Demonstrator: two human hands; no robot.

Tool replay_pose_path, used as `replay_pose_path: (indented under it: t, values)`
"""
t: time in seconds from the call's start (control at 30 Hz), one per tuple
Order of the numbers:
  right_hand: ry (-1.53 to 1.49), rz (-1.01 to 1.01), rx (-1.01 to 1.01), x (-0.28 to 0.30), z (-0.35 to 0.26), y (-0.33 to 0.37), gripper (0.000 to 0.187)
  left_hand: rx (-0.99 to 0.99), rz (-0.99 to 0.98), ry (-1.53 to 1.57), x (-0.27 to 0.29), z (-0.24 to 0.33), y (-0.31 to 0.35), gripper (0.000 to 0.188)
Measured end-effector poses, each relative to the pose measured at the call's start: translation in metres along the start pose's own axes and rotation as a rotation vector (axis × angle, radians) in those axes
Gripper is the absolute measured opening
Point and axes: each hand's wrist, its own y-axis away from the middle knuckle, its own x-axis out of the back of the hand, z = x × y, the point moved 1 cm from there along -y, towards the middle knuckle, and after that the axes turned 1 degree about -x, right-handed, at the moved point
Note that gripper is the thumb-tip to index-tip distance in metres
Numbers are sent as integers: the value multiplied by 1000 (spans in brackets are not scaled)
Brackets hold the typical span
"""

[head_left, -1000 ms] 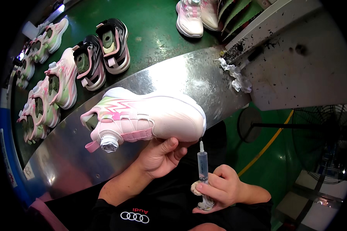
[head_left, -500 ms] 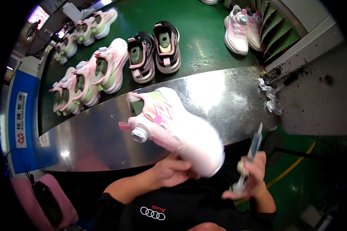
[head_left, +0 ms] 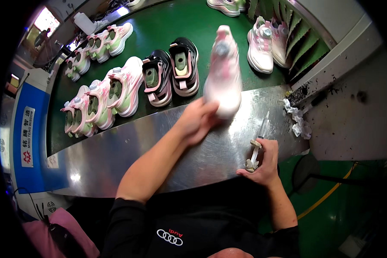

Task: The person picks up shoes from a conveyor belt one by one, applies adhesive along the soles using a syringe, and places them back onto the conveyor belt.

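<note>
Only got the head view here, so places go by the metal ledge (head_left: 103, 159). The left hand (head_left: 198, 122) is pinching the toe of one pink-and-white shoe (head_left: 222, 79), heel pointing away, above the ledge's far edge. It's blurry, so can't tell if it's touching down. The right hand (head_left: 266, 161) is curled around one syringe (head_left: 262, 129), tip pointing away, over the ledge's right end.

My read: the step in hand is moving the shoe by the green surface (head_left: 167, 23) beyond the ledge; the next move calls for a steady toe grip and the needle kept clear.

Counts, all beyond the ledge: two black shoes (head_left: 184, 66) past its middle, four pink-and-green ones (head_left: 127, 86) past its left part, two pale pink ones (head_left: 260, 47) past its right end. The far-left bunch (head_left: 118, 38) overlaps too much to count.
</note>
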Motion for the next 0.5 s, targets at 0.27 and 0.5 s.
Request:
replay_pose_path:
  t: [0.27,0.5]
  values:
    - [25,-16,-28,3,0,-6,85,-389,125,-463,33,12,2,44]
    - [-19,51,-19,-2,7,-7,82,-660,380,-1400,61,43,-33,97]
